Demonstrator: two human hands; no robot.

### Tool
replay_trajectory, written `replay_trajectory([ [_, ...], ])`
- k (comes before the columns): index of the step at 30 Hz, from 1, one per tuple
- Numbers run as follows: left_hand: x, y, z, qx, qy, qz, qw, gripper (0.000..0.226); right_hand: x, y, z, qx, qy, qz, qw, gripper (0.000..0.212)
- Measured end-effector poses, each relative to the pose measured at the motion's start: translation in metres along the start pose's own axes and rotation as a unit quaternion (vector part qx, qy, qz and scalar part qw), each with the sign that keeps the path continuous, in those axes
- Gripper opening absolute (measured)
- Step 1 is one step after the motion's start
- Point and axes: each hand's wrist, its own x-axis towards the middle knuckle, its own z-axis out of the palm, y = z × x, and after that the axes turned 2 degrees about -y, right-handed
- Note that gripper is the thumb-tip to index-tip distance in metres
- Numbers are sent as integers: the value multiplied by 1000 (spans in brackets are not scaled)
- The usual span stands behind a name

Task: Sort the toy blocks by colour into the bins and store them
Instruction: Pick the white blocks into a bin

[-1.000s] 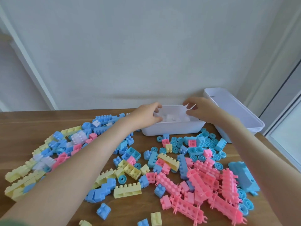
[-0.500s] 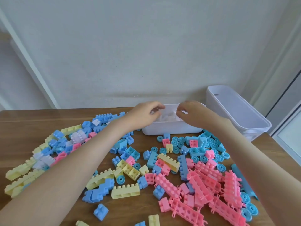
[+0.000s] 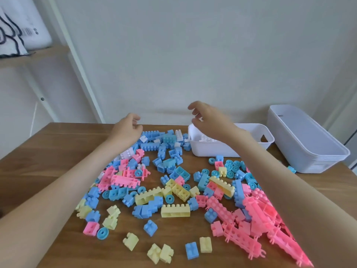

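Note:
Pastel toy blocks in blue [image 3: 148,147], pink [image 3: 123,179], yellow [image 3: 175,210] and white [image 3: 127,153] lie scattered over the wooden table [image 3: 58,151]. A small white bin [image 3: 212,150] at the back holds a few white blocks [image 3: 206,139]. My right hand [image 3: 209,119] hovers above the bin's left end with loosely curled fingers and nothing visible in them. My left hand [image 3: 127,129] hangs over the far blue blocks, left of the bin, fingers relaxed and empty.
A stack of larger white bins [image 3: 309,153] stands at the table's right back corner. Long pink pieces [image 3: 270,219] crowd the near right. A wall runs behind the table, and a shelf [image 3: 29,55] with a bag stands at the left.
Both hands have left the inside of the small bin and lifted. The left hand has moved left over the blue blocks; the right hand now sits above the bin's left end.

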Motion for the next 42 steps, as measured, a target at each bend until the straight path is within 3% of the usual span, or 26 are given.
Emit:
replay_trajectory([
  [3, 2, -3, -2, 44, -61, 40, 996, 33, 31, -23, 14, -31, -78, -27, 996, 38],
  [6, 11, 8, 4, 71, -128, 86, 985, 42, 64, -31, 29, -70, -151, 35, 985, 40],
  [8, 18, 16, 16, 102, -174, 104, 974, 59, 78, -31, 37, -157, -202, 71, 964, 41],
  [11, 29, 26, 38, 247, -221, 104, 938, 88, 87, -32, 46, -274, -289, 101, 912, 38],
  [13, 36, 28, 48, 290, -237, 103, 921, 92, 88, -30, 49, -302, -322, 124, 889, 41],
  [16, 45, 26, 55, 263, -279, 100, 918, 86, 90, -24, 56, -303, -354, 145, 873, 46],
  [19, 43, 25, 54, 201, -323, 79, 921, 82, 91, -16, 64, -262, -367, 141, 881, 40],
  [25, 31, 22, 46, 230, -333, 103, 909, 72, 84, -17, 68, -253, -371, 114, 886, 28],
  [28, 21, 17, 40, 225, -347, 125, 902, 71, 76, -22, 69, -249, -379, 90, 887, 12],
  [33, 9, 11, 28, 232, -349, 127, 899, 67, 65, -43, 53, -145, -344, 63, 926, 29],
  [36, 1, 13, 20, 228, -319, 124, 911, 61, 62, -40, 48, -194, -274, 33, 941, 39],
  [39, -8, 7, 18, 242, -279, 132, 920, 62, 54, -34, 55, -316, -300, 65, 898, 25],
  [42, -15, 2, 17, 227, -258, 118, 932, 54, 52, -35, 62, -344, -343, 69, 871, 15],
])
